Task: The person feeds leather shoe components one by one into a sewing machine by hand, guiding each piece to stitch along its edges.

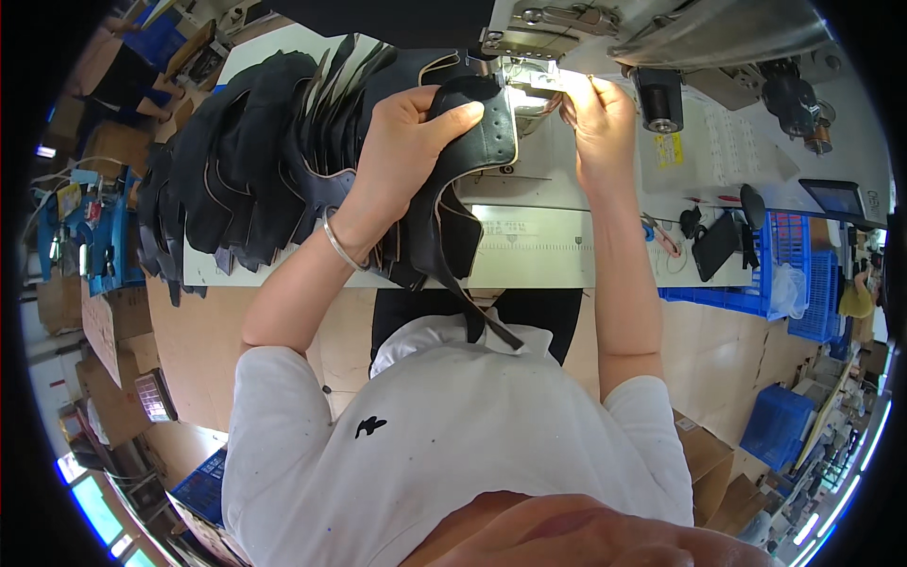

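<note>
Black piece held at the sewing machine, both hands at its head

Head view: left hand pinches the black piece, thumb on top, fingers mostly hidden underneath. Piece sits near the far edge of the table, punched end just beside the lit working area of the sewing machine. Right hand has fingertips bunched at a small metal part there; can't tell if they grip it.

Doing it well, my judgement: hold the end flat and square, steer with the left thumb, fingertips clear of the needle area. Support the tail; its strap hangs over the near edge and could drag.

Edges and room: stack of black pieces fills the left end, spilling past the near-left corner, so leftward swing looks tight. Bare strip along the near edge, between piece and right forearm, looks the best room. Snips lie toward the near-right corner; blue basket beyond the right edge.
</note>
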The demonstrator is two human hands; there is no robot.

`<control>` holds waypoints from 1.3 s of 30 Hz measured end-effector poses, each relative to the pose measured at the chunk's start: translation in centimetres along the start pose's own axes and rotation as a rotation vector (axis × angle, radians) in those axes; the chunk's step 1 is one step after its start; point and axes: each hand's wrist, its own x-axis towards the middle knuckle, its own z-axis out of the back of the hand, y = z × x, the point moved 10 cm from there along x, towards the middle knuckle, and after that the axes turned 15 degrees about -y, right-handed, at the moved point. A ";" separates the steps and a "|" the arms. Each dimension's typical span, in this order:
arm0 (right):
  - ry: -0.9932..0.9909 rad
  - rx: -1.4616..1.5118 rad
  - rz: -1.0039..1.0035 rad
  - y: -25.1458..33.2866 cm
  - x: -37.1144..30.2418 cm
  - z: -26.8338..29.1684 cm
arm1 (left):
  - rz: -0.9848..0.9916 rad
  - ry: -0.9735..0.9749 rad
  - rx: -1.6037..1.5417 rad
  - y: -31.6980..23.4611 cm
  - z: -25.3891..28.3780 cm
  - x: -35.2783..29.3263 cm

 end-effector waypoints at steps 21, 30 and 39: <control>-0.076 -0.186 0.070 -1.6 -7.0 3.5 | 0.053 0.055 -0.105 1.2 -0.2 0.9; -0.126 -0.581 0.044 -5.7 -13.6 9.6 | 0.116 0.096 -0.019 1.1 0.1 0.7; -0.126 -0.698 0.180 -5.9 -14.2 9.6 | 0.049 0.167 0.071 0.2 -0.4 0.4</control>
